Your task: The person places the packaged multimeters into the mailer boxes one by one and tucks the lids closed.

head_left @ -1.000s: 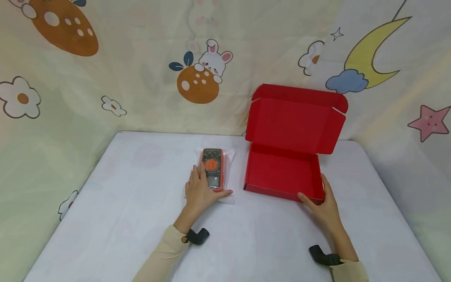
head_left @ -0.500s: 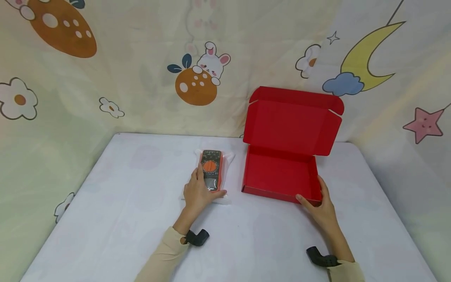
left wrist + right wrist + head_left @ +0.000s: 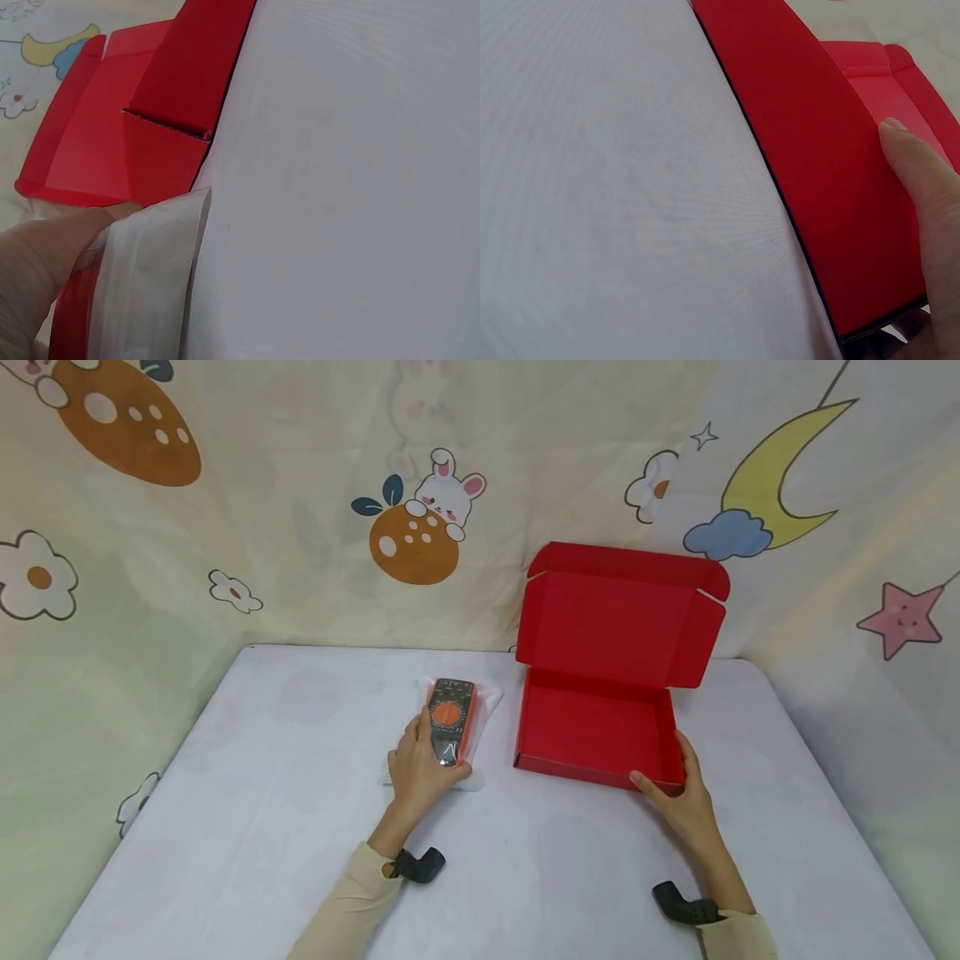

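A dark multimeter (image 3: 452, 700) with an orange dial and orange edges lies in a clear plastic bag (image 3: 486, 697) left of the box. My left hand (image 3: 417, 768) grips its near end, fingers along the left side and thumb at the lower right. In the left wrist view, the bag (image 3: 146, 277) sticks out beyond the thumb. A red cardboard box (image 3: 592, 727) stands with its lid raised, its inside bare. At its near right corner my right hand (image 3: 690, 806) holds it, thumb over the front rim; the right wrist view shows that thumb on the front wall (image 3: 817, 172).
Both things are on a white-covered table (image 3: 300, 777). Behind it hangs a patterned cloth (image 3: 300, 527) close to the far edge, and the raised box lid (image 3: 622, 614) stands in front of that cloth.
The left thumb has drawn in toward the multimeter's near end, and the multimeter has tilted slightly. The right hand stays at the box corner. The whole head view has shifted a little.
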Action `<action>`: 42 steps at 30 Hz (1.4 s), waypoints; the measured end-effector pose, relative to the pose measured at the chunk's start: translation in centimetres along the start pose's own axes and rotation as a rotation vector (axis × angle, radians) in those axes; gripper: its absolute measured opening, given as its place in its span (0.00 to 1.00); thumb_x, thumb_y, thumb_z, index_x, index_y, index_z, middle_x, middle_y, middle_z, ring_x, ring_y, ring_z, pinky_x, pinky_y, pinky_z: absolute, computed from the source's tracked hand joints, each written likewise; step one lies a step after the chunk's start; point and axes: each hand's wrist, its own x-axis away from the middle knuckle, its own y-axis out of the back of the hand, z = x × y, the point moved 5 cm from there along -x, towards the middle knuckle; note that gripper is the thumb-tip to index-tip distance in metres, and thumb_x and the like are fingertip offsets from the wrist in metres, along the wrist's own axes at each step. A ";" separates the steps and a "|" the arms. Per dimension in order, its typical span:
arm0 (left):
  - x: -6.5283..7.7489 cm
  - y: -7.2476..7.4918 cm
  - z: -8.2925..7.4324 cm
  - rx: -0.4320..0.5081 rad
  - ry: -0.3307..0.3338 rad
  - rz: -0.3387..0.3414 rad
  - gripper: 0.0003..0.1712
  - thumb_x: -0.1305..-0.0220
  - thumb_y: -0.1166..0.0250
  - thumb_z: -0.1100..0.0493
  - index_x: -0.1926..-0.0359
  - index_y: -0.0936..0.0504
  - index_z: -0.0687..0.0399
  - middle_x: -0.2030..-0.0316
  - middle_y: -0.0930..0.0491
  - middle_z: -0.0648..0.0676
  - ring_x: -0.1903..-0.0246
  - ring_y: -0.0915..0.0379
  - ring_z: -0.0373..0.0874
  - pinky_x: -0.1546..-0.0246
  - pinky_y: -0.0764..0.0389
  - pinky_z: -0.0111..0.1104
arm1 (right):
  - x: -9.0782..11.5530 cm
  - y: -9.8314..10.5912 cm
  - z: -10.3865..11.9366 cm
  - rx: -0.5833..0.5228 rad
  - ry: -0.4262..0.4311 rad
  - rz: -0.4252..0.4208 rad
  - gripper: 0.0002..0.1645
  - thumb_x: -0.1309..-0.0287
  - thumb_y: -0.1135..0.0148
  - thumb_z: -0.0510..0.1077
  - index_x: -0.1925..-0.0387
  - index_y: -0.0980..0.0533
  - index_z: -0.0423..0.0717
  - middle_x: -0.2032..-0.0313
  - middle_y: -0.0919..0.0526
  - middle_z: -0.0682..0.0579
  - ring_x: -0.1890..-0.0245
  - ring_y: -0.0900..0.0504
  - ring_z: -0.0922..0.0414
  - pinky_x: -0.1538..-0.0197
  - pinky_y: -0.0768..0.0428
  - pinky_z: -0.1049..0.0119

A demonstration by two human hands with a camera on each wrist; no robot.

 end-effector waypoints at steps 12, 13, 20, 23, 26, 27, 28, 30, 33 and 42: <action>0.0 0.4 -0.2 -0.020 -0.036 -0.024 0.64 0.67 0.22 0.46 0.28 0.40 0.63 0.36 0.33 0.65 0.45 0.30 0.59 0.59 0.33 0.47 | 0.0 0.1 0.0 -0.025 0.006 -0.002 0.60 0.42 0.33 0.54 0.23 0.64 0.61 0.27 0.49 0.38 0.33 0.45 0.36 0.43 0.32 0.32; 0.0 0.6 -0.2 -0.019 -0.038 -0.028 0.64 0.67 0.22 0.46 0.28 0.40 0.63 0.36 0.33 0.66 0.46 0.30 0.59 0.59 0.33 0.47 | 0.0 -0.1 0.0 -0.031 0.004 0.000 0.60 0.42 0.33 0.54 0.23 0.64 0.61 0.27 0.49 0.38 0.33 0.45 0.37 0.42 0.32 0.32; 0.0 1.4 -0.6 -0.010 -0.052 -0.036 0.64 0.66 0.23 0.46 0.28 0.41 0.65 0.36 0.33 0.67 0.45 0.30 0.59 0.59 0.33 0.48 | 0.0 -0.3 0.0 -0.036 0.004 -0.002 0.60 0.42 0.34 0.54 0.23 0.64 0.61 0.27 0.48 0.39 0.33 0.45 0.37 0.42 0.32 0.32; 0.0 1.8 -1.0 -0.018 -0.049 -0.036 0.63 0.65 0.23 0.45 0.28 0.41 0.64 0.35 0.34 0.66 0.44 0.30 0.59 0.57 0.32 0.49 | 0.0 -0.2 0.1 -0.034 0.002 -0.002 0.60 0.42 0.34 0.54 0.23 0.64 0.61 0.27 0.48 0.39 0.32 0.45 0.37 0.42 0.32 0.32; 0.0 2.2 -1.4 -0.012 -0.052 -0.037 0.64 0.65 0.23 0.45 0.28 0.41 0.63 0.35 0.34 0.66 0.44 0.30 0.59 0.57 0.32 0.49 | 0.0 -0.1 0.1 -0.027 0.000 -0.003 0.60 0.42 0.34 0.55 0.23 0.64 0.60 0.27 0.49 0.39 0.32 0.45 0.37 0.42 0.32 0.33; 0.1 2.3 -1.6 -0.010 -0.054 -0.038 0.63 0.65 0.23 0.45 0.28 0.40 0.63 0.35 0.34 0.66 0.44 0.30 0.59 0.56 0.32 0.49 | 0.0 -0.1 0.1 -0.024 0.000 -0.003 0.60 0.42 0.34 0.55 0.23 0.64 0.60 0.27 0.49 0.38 0.32 0.45 0.37 0.43 0.31 0.33; 0.1 2.4 -1.8 -0.003 -0.057 -0.039 0.63 0.65 0.22 0.45 0.28 0.40 0.63 0.35 0.34 0.66 0.44 0.30 0.60 0.57 0.32 0.49 | 0.0 0.0 0.2 -0.021 0.001 -0.004 0.60 0.42 0.34 0.55 0.23 0.64 0.60 0.27 0.48 0.38 0.33 0.45 0.36 0.43 0.31 0.33; 0.1 2.5 -2.1 0.007 -0.064 -0.041 0.63 0.65 0.22 0.46 0.28 0.40 0.63 0.35 0.34 0.66 0.44 0.29 0.60 0.56 0.32 0.49 | 0.0 0.0 0.2 -0.018 0.003 -0.006 0.60 0.42 0.34 0.55 0.23 0.64 0.60 0.27 0.48 0.38 0.33 0.44 0.37 0.43 0.30 0.34; 0.3 2.5 -2.4 0.014 -0.076 -0.046 0.62 0.64 0.22 0.46 0.28 0.40 0.62 0.35 0.33 0.65 0.45 0.29 0.59 0.57 0.32 0.49 | 0.1 0.0 0.1 -0.021 0.003 -0.007 0.60 0.42 0.34 0.55 0.23 0.64 0.60 0.27 0.48 0.38 0.33 0.44 0.37 0.43 0.30 0.33; 0.7 2.7 -3.1 0.030 -0.115 -0.044 0.60 0.63 0.23 0.45 0.28 0.39 0.62 0.36 0.32 0.64 0.47 0.28 0.57 0.58 0.31 0.47 | 0.0 -0.1 -0.1 -0.035 -0.010 -0.003 0.60 0.42 0.33 0.56 0.23 0.63 0.62 0.27 0.48 0.39 0.32 0.45 0.37 0.41 0.33 0.32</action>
